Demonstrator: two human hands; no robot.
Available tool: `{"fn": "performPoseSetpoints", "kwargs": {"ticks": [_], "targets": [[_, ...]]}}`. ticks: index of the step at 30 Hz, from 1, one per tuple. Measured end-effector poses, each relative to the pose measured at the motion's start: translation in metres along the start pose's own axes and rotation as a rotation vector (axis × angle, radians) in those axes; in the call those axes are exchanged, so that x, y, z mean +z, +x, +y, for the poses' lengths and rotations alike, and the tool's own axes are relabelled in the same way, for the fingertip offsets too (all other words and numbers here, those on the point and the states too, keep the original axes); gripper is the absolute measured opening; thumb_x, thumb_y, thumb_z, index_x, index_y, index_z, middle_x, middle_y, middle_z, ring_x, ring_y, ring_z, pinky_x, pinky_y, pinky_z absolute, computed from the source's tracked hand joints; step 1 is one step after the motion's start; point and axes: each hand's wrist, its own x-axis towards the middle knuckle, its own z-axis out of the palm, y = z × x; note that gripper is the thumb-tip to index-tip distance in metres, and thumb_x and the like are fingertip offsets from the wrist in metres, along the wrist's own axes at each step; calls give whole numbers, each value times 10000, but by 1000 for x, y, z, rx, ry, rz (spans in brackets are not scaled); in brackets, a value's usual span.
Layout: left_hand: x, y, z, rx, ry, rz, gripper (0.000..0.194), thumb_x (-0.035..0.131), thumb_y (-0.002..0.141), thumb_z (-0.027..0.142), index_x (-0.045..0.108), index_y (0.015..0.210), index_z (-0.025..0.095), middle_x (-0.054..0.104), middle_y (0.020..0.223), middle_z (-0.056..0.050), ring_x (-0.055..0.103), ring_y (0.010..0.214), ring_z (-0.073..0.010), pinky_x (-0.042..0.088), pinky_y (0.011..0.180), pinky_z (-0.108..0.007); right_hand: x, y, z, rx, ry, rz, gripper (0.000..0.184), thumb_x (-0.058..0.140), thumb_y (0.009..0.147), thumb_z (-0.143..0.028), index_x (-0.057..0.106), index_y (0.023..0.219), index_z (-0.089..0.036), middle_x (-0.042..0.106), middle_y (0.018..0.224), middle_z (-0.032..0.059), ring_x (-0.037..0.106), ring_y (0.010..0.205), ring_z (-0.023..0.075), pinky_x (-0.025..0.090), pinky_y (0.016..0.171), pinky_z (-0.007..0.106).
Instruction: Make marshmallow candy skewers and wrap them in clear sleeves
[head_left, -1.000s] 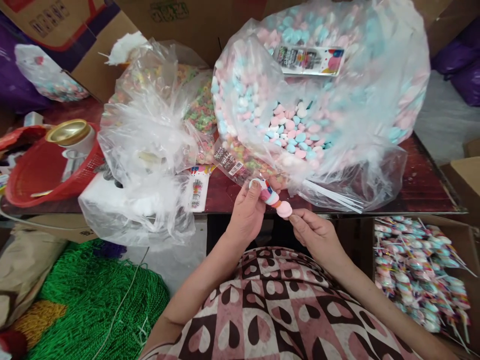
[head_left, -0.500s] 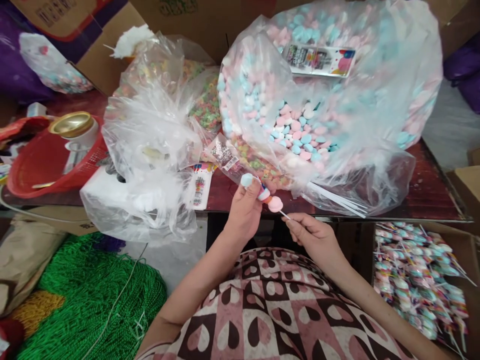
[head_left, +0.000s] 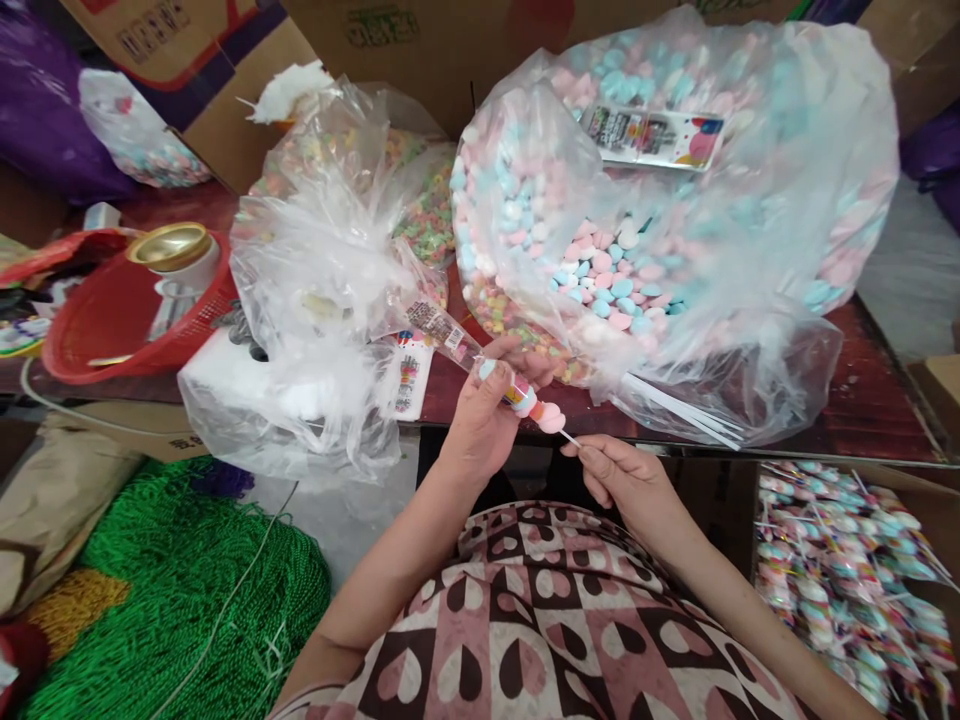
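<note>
My left hand (head_left: 484, 420) is closed round a narrow clear printed plastic bag (head_left: 439, 325) and the upper part of a candy skewer (head_left: 552, 417). White, blue and pink candies on the skewer lie at the bag's mouth, and the upper ones appear to be inside it. A pink candy sticks out below my left fingers. Between thumb and fingertips, my right hand (head_left: 619, 468) pinches the skewer's thin white stick. Just beyond my hands sits a large open plastic bag of pink, blue and white candies (head_left: 615, 275).
White sticks (head_left: 682, 405) lie by the table's front edge. A bag of ring-shaped candies (head_left: 431, 205), a stack of printed sleeves (head_left: 410, 375) and a red basket (head_left: 82, 330) stand to the left. Wrapped skewers fill a carton (head_left: 840, 580) at lower right; green cords (head_left: 202, 580) pile at lower left.
The printed bag now stretches out straight to the upper left from my left hand, and the candies sit further in line with it. My left fingers have spread along the skewer. The view has shifted slightly.
</note>
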Motion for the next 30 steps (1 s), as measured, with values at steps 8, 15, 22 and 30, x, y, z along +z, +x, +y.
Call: {"fn": "performPoseSetpoints", "kwargs": {"ticks": [8,15,22,30], "targets": [[7,-4,-14,-30,-10,36,299,738,776,451,599,739,189,627,738,4,658,865,-180,499,874,-346,6,0,-9,25,41,-103,419,556,893,-558,685,935,-162,366,435,-84,259,416,70,174,459,224],[3,-4,-15,-46,-3,1,246,756,775,393,605,761,200,655,753,10,671,866,-179,488,898,-349,6,4,0,-28,61,5,371,695,804,-530,656,947,-190,463,506,-70,361,458,78,273,446,211],[-1,-6,-22,-128,64,-87,334,767,760,423,654,976,194,711,834,-35,681,935,-217,455,968,-385,10,8,2,-47,189,44,331,681,835,-501,685,879,-173,397,446,-85,309,402,57,194,417,218],[-9,0,6,-33,-11,-39,434,789,712,490,644,1044,251,713,942,-36,667,1031,-244,491,922,-414,5,8,4,-70,129,60,321,713,806,-476,723,854,-159,438,454,-66,357,433,69,234,460,232]]}}
